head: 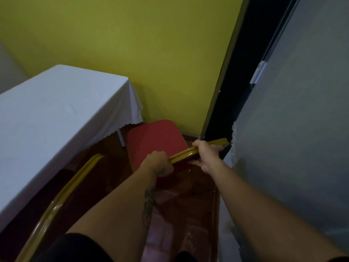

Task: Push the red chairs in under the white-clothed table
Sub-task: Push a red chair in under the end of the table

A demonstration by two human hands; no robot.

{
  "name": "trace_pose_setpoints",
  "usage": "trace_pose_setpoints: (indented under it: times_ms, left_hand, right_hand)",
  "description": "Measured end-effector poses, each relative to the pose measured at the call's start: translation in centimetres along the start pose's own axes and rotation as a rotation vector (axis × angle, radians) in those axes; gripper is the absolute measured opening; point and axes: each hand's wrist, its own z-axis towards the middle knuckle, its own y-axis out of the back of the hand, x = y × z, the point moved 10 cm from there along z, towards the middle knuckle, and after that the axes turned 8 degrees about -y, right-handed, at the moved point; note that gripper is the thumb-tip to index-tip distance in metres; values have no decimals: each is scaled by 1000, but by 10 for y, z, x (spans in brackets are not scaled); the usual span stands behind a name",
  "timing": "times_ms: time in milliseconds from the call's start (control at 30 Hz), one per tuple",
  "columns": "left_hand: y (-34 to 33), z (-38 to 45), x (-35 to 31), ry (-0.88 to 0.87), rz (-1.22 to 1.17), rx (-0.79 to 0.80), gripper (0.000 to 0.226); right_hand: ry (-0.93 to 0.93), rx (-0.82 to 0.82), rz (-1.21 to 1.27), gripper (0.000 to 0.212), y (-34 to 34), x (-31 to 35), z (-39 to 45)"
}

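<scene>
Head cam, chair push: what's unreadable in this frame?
- Legs of the red padded chair with gold metal back rail: hidden by seat and arms.
- Second gold-framed chair: seat lost in shadow, cut by bottom edge.
- Under the white-clothed table: cloth hides it.
- Left hand, right hand: grip covers rail.

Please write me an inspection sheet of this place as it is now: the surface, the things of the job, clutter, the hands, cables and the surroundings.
Surface: dark red-brown glossy floor; no loose items seen on it.
Job's things: red padded chair with a gold metal frame, seat not yet under the table with the white cloth; a second gold chair back stands nearer, beside the table.
Clutter: nothing seen; the tabletop is bare.
Hands: left hand and right hand both closed on the chair's gold top rail.
Cables: nothing seen.
Surroundings: yellow-green wall behind; dark gap and a grey panel close on the right.
</scene>
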Motion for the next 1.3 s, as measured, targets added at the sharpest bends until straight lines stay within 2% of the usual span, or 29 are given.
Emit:
trace_pose_setpoints:
  times_ms: [133, 233, 467, 633, 767, 967, 1100, 1300]
  left_hand:
    - [1, -6, -3, -61, -5, 20, 38]
    - [2, -3, 2, -79, -60, 27, 25]
    - [10, 5, 11, -52, -194, 27, 41]
    - [18, 13, 22, 6, -220, 43, 34]
    - [29, 23, 25, 15, -242, 50, 35]
    - [39, 38, 28, 37, -282, 61, 48]
    - [48, 50, 28, 49, -276, -4, 39]
    - [57, 83, 26, 39, -247, 75, 41]
  right_hand:
    - [10, 62, -67, 77, -7, 11, 6]
    - [19, 85, -108, 61, -10, 23, 18]
    - [37, 141, -251, 70, -39, 49, 53]
    - [43, 224, -393, 50, -79, 61, 70]
    - [40, 234, -498, 65, -103, 71, 85]
    - [41, 273, -619, 39, -125, 90, 96]
    - [38, 286, -679, 20, -143, 103, 106]
    - [78, 269, -734, 11, -164, 122, 133]
